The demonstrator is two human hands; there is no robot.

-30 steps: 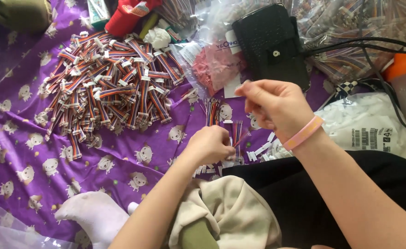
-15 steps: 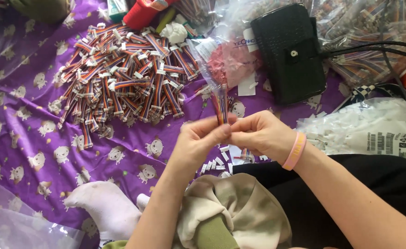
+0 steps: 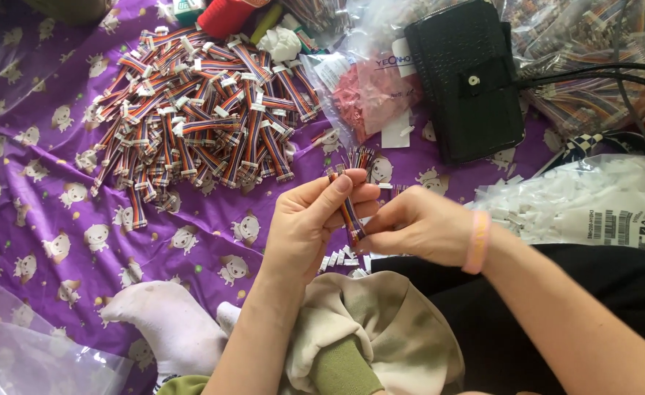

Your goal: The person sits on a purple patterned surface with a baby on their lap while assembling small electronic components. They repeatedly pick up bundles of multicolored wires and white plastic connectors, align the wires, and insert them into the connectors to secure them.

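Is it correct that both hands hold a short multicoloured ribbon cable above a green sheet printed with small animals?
Not quite: the sheet is purple, not green. The head view shows the left hand and right hand holding the short multicoloured ribbon cable above it.

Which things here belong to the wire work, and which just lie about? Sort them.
In the work:
left hand and right hand, both on one striped ribbon cable
pile of finished ribbon cables
loose white connector housings
bag of white connectors

Lying about:
black wallet
red spool
crumpled tissue
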